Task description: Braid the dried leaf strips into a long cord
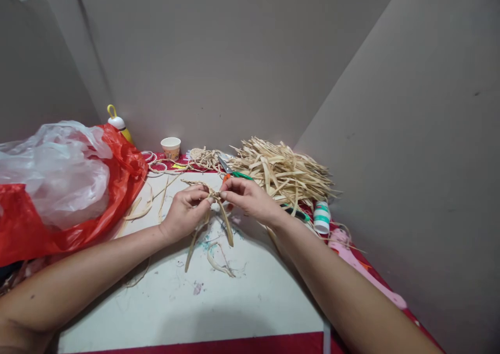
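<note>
My left hand (188, 211) pinches a twisted strip of dry straw (225, 224) between thumb and fingers, above the white board (281, 286). Close against it, my right hand (250, 198) grips the same straw with thumb and forefinger. Loose ends of the strip hang down below both hands. Part of the straw is hidden behind the fingertips. Just beyond my right hand lie scissors (242, 175) with green and orange handles, blades pointing away. A thin curled scrap of straw (221, 263) rests on the board below the hands.
A large bundle of dry straw (285, 169) lies behind my right hand. A paper cup (171, 149) and thin cord (156, 161) are at the back. Red and clear plastic bags (70, 177) fill the left, before a yellow-white bottle (119, 124). A white-green roll (321, 217) stands right.
</note>
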`<state>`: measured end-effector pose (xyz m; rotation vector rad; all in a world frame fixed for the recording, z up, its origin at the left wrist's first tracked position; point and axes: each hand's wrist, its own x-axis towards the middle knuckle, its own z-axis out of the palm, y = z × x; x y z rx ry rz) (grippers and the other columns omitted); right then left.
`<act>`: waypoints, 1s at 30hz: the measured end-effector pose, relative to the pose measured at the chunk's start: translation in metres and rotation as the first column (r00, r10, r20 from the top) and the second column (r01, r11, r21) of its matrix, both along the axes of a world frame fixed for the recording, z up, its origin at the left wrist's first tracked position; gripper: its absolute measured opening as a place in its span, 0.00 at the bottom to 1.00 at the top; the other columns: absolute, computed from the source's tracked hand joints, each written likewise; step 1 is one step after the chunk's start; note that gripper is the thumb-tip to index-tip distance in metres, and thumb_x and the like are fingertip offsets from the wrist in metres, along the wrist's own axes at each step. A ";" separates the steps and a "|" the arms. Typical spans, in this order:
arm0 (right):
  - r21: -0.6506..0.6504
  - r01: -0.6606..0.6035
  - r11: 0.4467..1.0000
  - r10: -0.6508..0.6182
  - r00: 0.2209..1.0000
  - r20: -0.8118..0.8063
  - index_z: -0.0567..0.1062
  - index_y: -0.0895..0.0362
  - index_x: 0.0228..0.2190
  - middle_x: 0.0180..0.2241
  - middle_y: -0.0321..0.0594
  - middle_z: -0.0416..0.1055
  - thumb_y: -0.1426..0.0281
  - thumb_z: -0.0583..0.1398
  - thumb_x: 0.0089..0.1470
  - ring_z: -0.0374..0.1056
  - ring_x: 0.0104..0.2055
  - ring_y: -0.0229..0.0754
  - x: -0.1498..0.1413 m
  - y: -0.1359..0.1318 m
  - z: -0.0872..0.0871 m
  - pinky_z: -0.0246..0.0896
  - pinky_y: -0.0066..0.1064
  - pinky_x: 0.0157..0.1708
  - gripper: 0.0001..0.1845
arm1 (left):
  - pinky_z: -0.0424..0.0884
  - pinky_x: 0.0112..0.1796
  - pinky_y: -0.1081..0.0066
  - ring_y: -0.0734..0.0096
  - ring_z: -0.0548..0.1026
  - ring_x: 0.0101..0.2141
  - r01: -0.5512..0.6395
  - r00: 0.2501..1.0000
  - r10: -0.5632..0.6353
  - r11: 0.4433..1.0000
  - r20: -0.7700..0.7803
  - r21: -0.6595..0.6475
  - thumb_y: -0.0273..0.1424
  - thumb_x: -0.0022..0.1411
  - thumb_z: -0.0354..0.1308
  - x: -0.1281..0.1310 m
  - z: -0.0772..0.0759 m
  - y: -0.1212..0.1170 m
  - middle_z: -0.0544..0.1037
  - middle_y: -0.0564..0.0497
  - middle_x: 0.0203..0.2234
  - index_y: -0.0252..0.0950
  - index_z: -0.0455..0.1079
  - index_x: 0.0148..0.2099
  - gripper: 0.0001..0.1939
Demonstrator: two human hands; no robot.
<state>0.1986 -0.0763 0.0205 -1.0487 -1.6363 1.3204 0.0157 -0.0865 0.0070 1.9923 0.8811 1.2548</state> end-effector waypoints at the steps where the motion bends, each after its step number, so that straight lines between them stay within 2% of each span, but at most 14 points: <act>1: 0.010 0.013 1.000 -0.013 1.000 0.006 0.69 0.58 0.28 0.26 0.34 0.68 0.69 0.62 0.47 0.65 0.27 0.33 -0.001 -0.001 0.000 0.63 0.25 0.27 0.06 | 0.63 0.33 0.71 0.73 0.65 0.28 -0.008 1.000 0.008 1.000 -0.002 0.000 0.28 0.59 0.54 0.000 0.000 0.000 0.66 0.54 0.22 0.35 0.69 0.23 0.12; 6: -0.016 0.048 0.999 -0.049 0.997 -0.056 0.68 0.58 0.31 0.22 0.30 0.68 0.76 0.60 0.42 0.66 0.24 0.33 -0.007 -0.006 0.000 0.62 0.25 0.25 0.09 | 0.63 0.32 0.72 0.74 0.66 0.28 -0.012 1.000 0.012 1.000 -0.004 -0.004 0.30 0.60 0.55 0.000 0.001 -0.004 0.67 0.53 0.23 0.35 0.70 0.24 0.12; 11: -0.137 0.025 0.990 -0.026 1.000 -0.008 0.71 0.59 0.26 0.16 0.31 0.67 0.77 0.58 0.41 0.63 0.18 0.31 -0.007 -0.009 0.004 0.60 0.23 0.21 0.05 | 0.64 0.34 0.72 0.73 0.67 0.29 -0.033 0.999 0.033 0.999 -0.002 -0.003 0.30 0.59 0.56 -0.001 0.001 -0.008 0.70 0.52 0.23 0.35 0.70 0.23 0.12; 13: -0.215 -0.017 0.977 0.006 0.999 -0.051 0.71 0.59 0.26 0.17 0.32 0.68 0.75 0.58 0.42 0.63 0.19 0.32 -0.006 -0.009 0.004 0.62 0.24 0.22 0.05 | 0.65 0.35 0.72 0.73 0.68 0.30 -0.033 0.999 0.035 0.997 0.026 -0.068 0.31 0.58 0.57 -0.001 0.000 -0.009 0.72 0.52 0.24 0.35 0.72 0.25 0.10; 15: -0.253 -0.052 0.966 0.032 0.996 -0.083 0.70 0.58 0.29 0.18 0.31 0.68 0.73 0.58 0.43 0.64 0.20 0.32 -0.005 -0.009 0.002 0.63 0.25 0.22 0.06 | 0.64 0.35 0.73 0.74 0.68 0.31 -0.006 0.996 0.025 0.979 0.089 -0.205 0.31 0.57 0.59 -0.001 0.000 -0.008 0.73 0.52 0.25 0.35 0.74 0.25 0.09; 17: -0.171 -0.051 0.984 0.041 0.997 -0.061 0.67 0.56 0.30 0.18 0.29 0.66 0.73 0.58 0.43 0.62 0.20 0.32 -0.006 -0.008 -0.001 0.60 0.24 0.20 0.07 | 0.63 0.31 0.74 0.75 0.68 0.28 0.042 0.983 0.029 0.926 0.182 -0.376 0.30 0.55 0.60 0.000 0.001 -0.005 0.72 0.53 0.24 0.34 0.74 0.24 0.08; 19: 0.034 -0.025 0.999 0.025 0.999 0.020 0.67 0.56 0.29 0.20 0.28 0.65 0.76 0.56 0.44 0.62 0.21 0.32 -0.006 -0.007 -0.005 0.58 0.23 0.22 0.06 | 0.62 0.29 0.74 0.77 0.66 0.25 0.096 0.962 0.052 0.854 0.267 -0.512 0.30 0.53 0.60 0.000 0.001 -0.002 0.71 0.54 0.22 0.34 0.73 0.24 0.08; 20: 0.155 -0.013 0.988 0.002 0.997 0.071 0.68 0.56 0.27 0.21 0.29 0.65 0.77 0.55 0.44 0.62 0.23 0.32 -0.006 -0.007 -0.006 0.58 0.24 0.23 0.06 | 0.62 0.28 0.75 0.78 0.66 0.25 0.121 0.952 0.062 0.823 0.301 -0.555 0.30 0.52 0.60 0.000 0.002 0.000 0.71 0.54 0.22 0.34 0.74 0.24 0.07; 22: 0.377 -0.002 0.926 -0.064 0.984 0.163 0.70 0.57 0.26 0.24 0.32 0.68 0.80 0.55 0.45 0.64 0.27 0.34 -0.006 -0.006 -0.008 0.60 0.26 0.30 0.08 | 0.62 0.28 0.75 0.78 0.67 0.25 0.164 0.933 0.072 0.787 0.353 -0.595 0.30 0.51 0.61 -0.001 0.003 0.003 0.73 0.53 0.22 0.33 0.75 0.25 0.06; 24: 0.531 -0.008 0.848 -0.127 0.968 0.218 0.73 0.57 0.26 0.29 0.37 0.71 0.81 0.55 0.47 0.66 0.33 0.37 -0.005 -0.006 -0.008 0.61 0.30 0.37 0.10 | 0.62 0.28 0.76 0.78 0.68 0.25 0.182 0.920 0.080 0.781 0.384 -0.598 0.29 0.50 0.62 -0.002 0.004 0.006 0.74 0.52 0.23 0.33 0.76 0.25 0.06; 27: 0.640 -0.019 0.768 -0.188 0.949 0.254 0.77 0.56 0.28 0.34 0.42 0.72 0.78 0.58 0.50 0.67 0.37 0.40 -0.004 -0.006 -0.007 0.61 0.33 0.40 0.08 | 0.63 0.29 0.77 0.78 0.69 0.26 0.191 0.913 0.078 0.787 0.401 -0.587 0.30 0.51 0.63 -0.003 0.003 0.009 0.75 0.53 0.23 0.33 0.76 0.26 0.05; 29: 0.635 -0.008 0.772 -0.203 0.944 0.259 0.78 0.57 0.29 0.33 0.43 0.72 0.75 0.59 0.51 0.67 0.36 0.41 -0.005 -0.006 -0.009 0.61 0.34 0.39 0.07 | 0.64 0.30 0.77 0.78 0.69 0.27 0.199 0.913 0.068 0.787 0.402 -0.584 0.30 0.52 0.63 -0.005 0.003 0.011 0.75 0.53 0.24 0.33 0.77 0.27 0.05; 30: 0.604 0.011 0.797 -0.201 0.948 0.248 0.77 0.57 0.28 0.32 0.43 0.73 0.74 0.59 0.52 0.67 0.35 0.41 -0.006 -0.006 -0.009 0.61 0.34 0.39 0.06 | 0.64 0.31 0.77 0.78 0.70 0.27 0.205 0.913 0.063 0.784 0.404 -0.585 0.30 0.52 0.63 -0.005 0.002 0.011 0.75 0.53 0.24 0.34 0.77 0.27 0.05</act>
